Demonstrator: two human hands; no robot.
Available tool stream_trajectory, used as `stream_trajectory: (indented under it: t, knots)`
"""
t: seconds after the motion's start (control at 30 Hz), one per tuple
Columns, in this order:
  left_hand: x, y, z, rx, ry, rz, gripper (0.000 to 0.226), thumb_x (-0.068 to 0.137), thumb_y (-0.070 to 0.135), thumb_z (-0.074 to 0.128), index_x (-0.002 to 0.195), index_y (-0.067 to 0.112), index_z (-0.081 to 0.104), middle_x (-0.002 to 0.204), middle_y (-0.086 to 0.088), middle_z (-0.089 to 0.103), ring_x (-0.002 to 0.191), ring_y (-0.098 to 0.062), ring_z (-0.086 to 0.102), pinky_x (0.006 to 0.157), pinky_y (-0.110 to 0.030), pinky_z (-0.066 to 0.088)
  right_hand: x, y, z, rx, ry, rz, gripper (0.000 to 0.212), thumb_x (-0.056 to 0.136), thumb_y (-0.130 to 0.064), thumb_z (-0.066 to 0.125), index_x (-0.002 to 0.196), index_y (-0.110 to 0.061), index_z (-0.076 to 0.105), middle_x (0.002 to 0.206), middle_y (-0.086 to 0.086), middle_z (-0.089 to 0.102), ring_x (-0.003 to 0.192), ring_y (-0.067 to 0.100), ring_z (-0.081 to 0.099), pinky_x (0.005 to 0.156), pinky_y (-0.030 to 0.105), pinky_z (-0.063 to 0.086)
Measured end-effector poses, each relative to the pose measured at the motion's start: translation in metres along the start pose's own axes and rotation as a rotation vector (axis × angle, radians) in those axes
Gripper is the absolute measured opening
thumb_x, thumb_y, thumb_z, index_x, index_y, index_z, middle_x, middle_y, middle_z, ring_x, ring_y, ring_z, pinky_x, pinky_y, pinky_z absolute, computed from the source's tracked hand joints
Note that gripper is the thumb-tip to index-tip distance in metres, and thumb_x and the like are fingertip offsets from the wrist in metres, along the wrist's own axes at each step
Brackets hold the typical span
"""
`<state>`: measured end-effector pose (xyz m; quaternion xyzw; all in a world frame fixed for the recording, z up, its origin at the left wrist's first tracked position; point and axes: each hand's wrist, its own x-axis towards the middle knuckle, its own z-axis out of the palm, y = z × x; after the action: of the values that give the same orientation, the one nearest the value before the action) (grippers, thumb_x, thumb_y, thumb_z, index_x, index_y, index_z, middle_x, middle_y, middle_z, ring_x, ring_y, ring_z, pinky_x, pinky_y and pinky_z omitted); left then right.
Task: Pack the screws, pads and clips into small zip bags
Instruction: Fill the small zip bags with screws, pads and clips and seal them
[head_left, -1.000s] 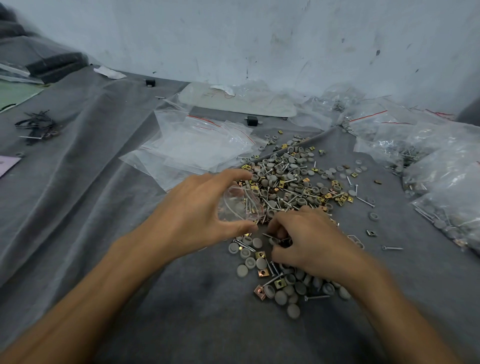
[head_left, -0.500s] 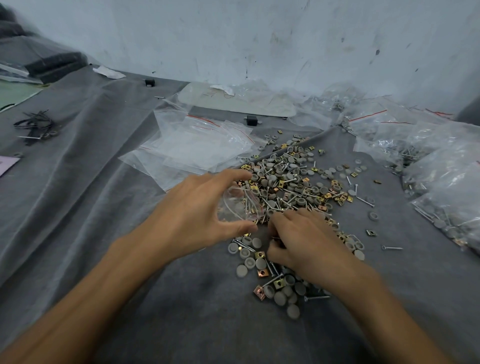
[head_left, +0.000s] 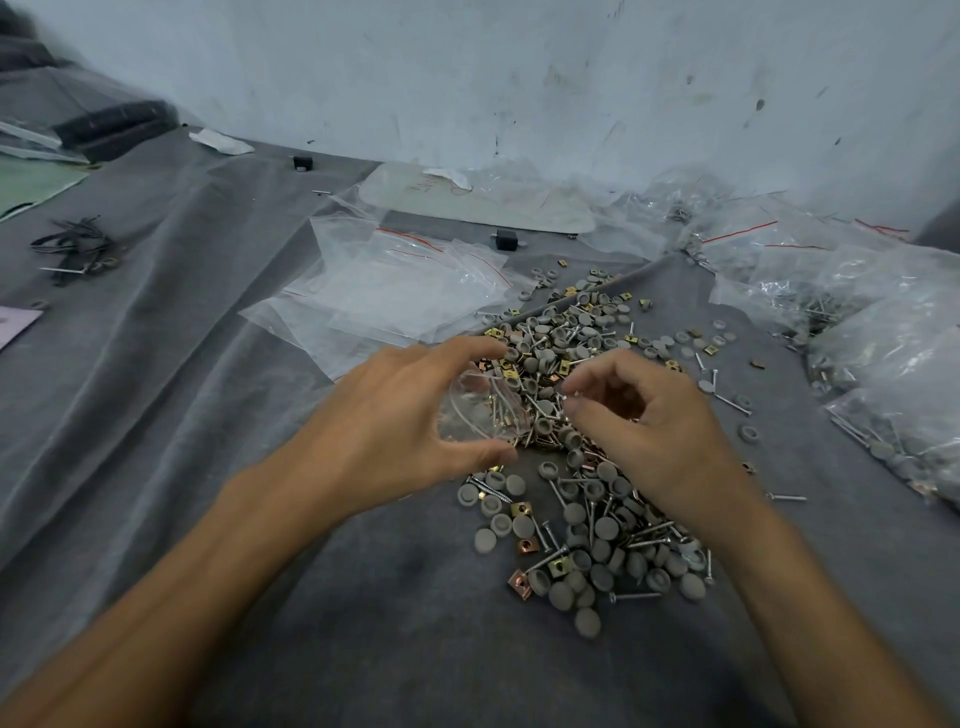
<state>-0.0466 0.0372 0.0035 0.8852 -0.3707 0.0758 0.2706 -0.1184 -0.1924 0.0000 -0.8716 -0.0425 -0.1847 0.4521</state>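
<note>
Left hand (head_left: 395, 426) grips clear bag (head_left: 480, 410), forefinger above, thumb below. Right hand (head_left: 649, 421) just beside bag's mouth, fingertips (head_left: 571, 410) pinched together; contents unclear.

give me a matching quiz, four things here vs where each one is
Things:
1 part-filled bag
2 empty bags
3 filled bags
4 black bundle

Places:
a far left on the cloth
b right edge
c in the left hand
d flat, just beyond the left hand

Pairs: 1-c, 2-d, 3-b, 4-a
</note>
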Motion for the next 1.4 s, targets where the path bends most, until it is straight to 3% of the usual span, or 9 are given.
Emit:
stream_trajectory:
  t: [0.13,0.27,0.37,0.47,0.57,0.77,0.9,1.17,1.4]
  knots:
    - [0.000,0.000,0.001,0.013,0.007,0.005,0.081,0.070,0.082,0.060,0.141,0.052,0.033,0.122,0.023,0.066,0.102,0.018,0.032,0.079,-0.020,0.034,-0.001,-0.010,0.010,0.315,-0.016,0.029,0.015,0.090,-0.011,0.074,0.092,-0.026,0.073,0.081,-0.006,0.071,0.075,0.007,0.064,0.068,0.018,0.051]
    - [0.000,0.001,0.000,0.021,0.015,0.023,0.080,0.071,0.079,0.062,0.141,0.047,0.037,0.120,0.022,0.067,0.103,0.016,0.036,0.081,-0.006,0.027,-0.003,-0.012,0.014,0.426,-0.146,0.078,0.019,0.093,-0.016,0.070,0.108,-0.027,0.073,0.100,-0.001,0.078,0.095,0.010,0.073,0.078,0.016,0.053]
    - [-0.001,0.001,-0.001,0.014,0.011,0.020,0.081,0.070,0.081,0.061,0.141,0.049,0.036,0.118,0.023,0.068,0.103,0.016,0.038,0.082,-0.005,0.026,0.000,-0.007,0.011,0.439,-0.106,0.128,0.016,0.095,-0.017,0.065,0.107,-0.027,0.071,0.097,0.001,0.079,0.087,0.008,0.072,0.074,0.015,0.052]
    - [-0.001,0.000,-0.002,0.009,0.005,0.014,0.081,0.070,0.082,0.060,0.140,0.050,0.035,0.119,0.024,0.067,0.103,0.014,0.040,0.082,-0.009,0.028,0.000,0.001,0.011,0.299,-0.086,0.182,0.015,0.098,-0.013,0.064,0.100,-0.026,0.070,0.089,-0.003,0.077,0.079,0.007,0.070,0.069,0.019,0.053]
    - [-0.001,-0.001,-0.001,0.010,0.004,0.016,0.082,0.070,0.081,0.063,0.141,0.048,0.038,0.119,0.023,0.068,0.106,0.008,0.050,0.083,-0.018,0.034,-0.004,0.005,0.015,-0.020,-0.265,0.108,0.009,0.095,-0.024,0.069,0.095,-0.033,0.070,0.085,-0.011,0.070,0.072,0.004,0.064,0.061,0.021,0.050]
    - [-0.001,-0.004,0.000,0.019,0.024,0.010,0.079,0.071,0.078,0.065,0.139,0.048,0.040,0.116,0.020,0.068,0.101,0.013,0.042,0.080,-0.016,0.034,-0.008,0.003,0.029,-0.399,-0.473,-0.059,0.005,0.088,-0.032,0.068,0.091,-0.032,0.072,0.084,-0.016,0.058,0.090,0.001,0.055,0.070,0.015,0.040]
    - [0.000,-0.004,-0.001,0.006,0.024,0.013,0.079,0.070,0.081,0.061,0.139,0.048,0.040,0.116,0.021,0.068,0.103,0.015,0.040,0.082,-0.006,0.029,-0.010,0.006,0.031,-0.567,-0.398,-0.028,0.014,0.093,-0.045,0.060,0.094,-0.033,0.068,0.090,-0.016,0.056,0.096,0.008,0.049,0.081,0.034,0.043]
    - [0.000,-0.004,0.001,0.015,0.032,0.025,0.078,0.071,0.081,0.060,0.138,0.046,0.040,0.115,0.019,0.069,0.102,0.010,0.049,0.081,-0.017,0.036,-0.018,-0.007,0.047,-0.781,-0.304,-0.120,0.022,0.095,-0.047,0.053,0.102,-0.030,0.066,0.101,-0.010,0.060,0.101,0.016,0.049,0.077,0.031,0.025]
    - [-0.001,-0.005,0.001,0.003,0.033,0.010,0.078,0.070,0.080,0.063,0.137,0.049,0.040,0.114,0.021,0.069,0.108,0.004,0.055,0.083,-0.022,0.039,-0.013,0.000,0.044,-0.840,-0.296,-0.039,0.021,0.095,-0.039,0.048,0.105,-0.023,0.058,0.108,-0.003,0.059,0.103,0.019,0.049,0.088,0.034,0.036]
